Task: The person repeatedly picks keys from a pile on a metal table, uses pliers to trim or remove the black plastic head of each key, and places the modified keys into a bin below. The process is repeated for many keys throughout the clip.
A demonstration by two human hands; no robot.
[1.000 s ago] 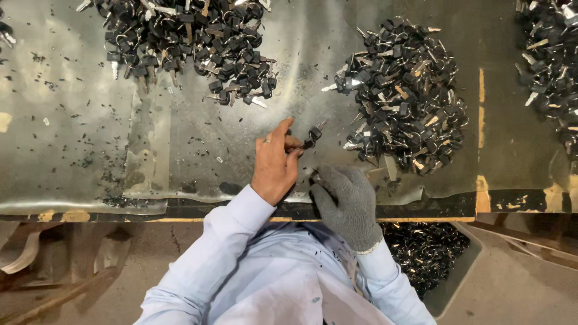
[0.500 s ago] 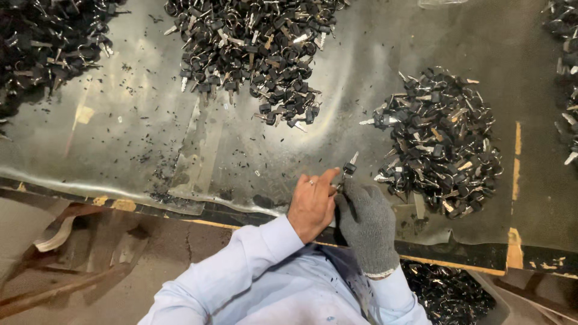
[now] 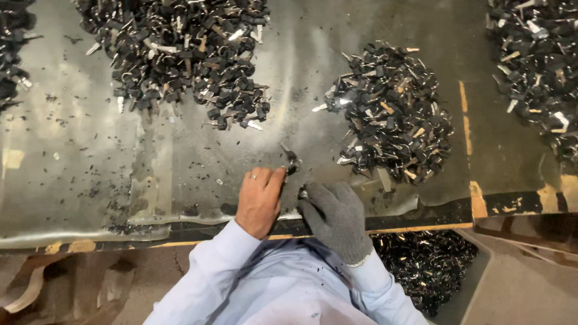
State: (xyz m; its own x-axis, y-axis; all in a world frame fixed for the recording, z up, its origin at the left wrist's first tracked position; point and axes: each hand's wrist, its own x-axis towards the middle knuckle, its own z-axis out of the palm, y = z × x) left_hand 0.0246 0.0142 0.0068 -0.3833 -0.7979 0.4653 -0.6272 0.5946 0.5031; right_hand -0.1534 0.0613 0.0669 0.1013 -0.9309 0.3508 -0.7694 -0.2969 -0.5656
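The bare left hand (image 3: 260, 201) pinches a small black key (image 3: 291, 161) at its fingertips, the blade pointing up and away. The gloved right hand (image 3: 335, 218) sits curled just beside it; whether it grips anything cannot be told. Since half a second ago both hands stay at the table edge (image 3: 421, 215), key slightly lower. A key pile (image 3: 391, 114) lies beyond the grip to the right, another pile (image 3: 180, 54) to the left.
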